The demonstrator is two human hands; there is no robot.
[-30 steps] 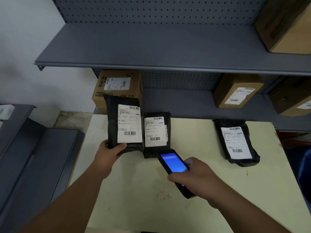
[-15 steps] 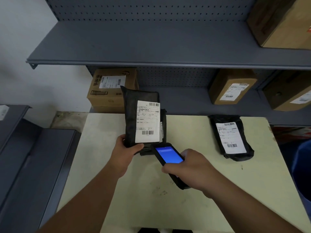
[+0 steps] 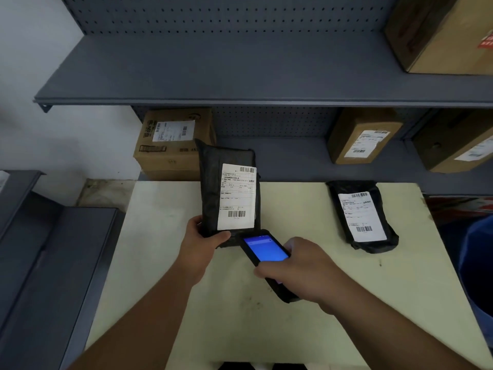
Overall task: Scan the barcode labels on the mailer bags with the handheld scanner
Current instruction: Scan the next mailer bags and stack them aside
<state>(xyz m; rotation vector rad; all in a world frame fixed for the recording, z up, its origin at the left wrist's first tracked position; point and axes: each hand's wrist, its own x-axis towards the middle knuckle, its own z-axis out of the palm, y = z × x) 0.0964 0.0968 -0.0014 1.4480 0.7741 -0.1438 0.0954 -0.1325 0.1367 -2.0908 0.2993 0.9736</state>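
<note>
My left hand (image 3: 200,247) grips the bottom of a black mailer bag (image 3: 212,182) and holds it upright above the pale table (image 3: 165,263), its white barcode label facing me. A second black mailer is almost fully hidden behind the held one; only a dark sliver shows at its right edge. My right hand (image 3: 301,273) holds the black handheld scanner (image 3: 265,249), blue screen lit, its top end pointing at the lower edge of the held bag. A third black mailer bag (image 3: 369,237) with a label lies flat at the table's right.
Grey metal shelving (image 3: 240,89) rises behind the table. Cardboard boxes with labels sit on the lower shelf at left (image 3: 173,145) and right (image 3: 362,137), another box (image 3: 448,33) on the upper shelf. A grey stepped surface (image 3: 53,263) stands at left, a blue bin (image 3: 480,263) at right.
My left hand has lifted the mailer bag and carried it right, in front of the second bag that was beside it. The scanner stays just below the bag.
</note>
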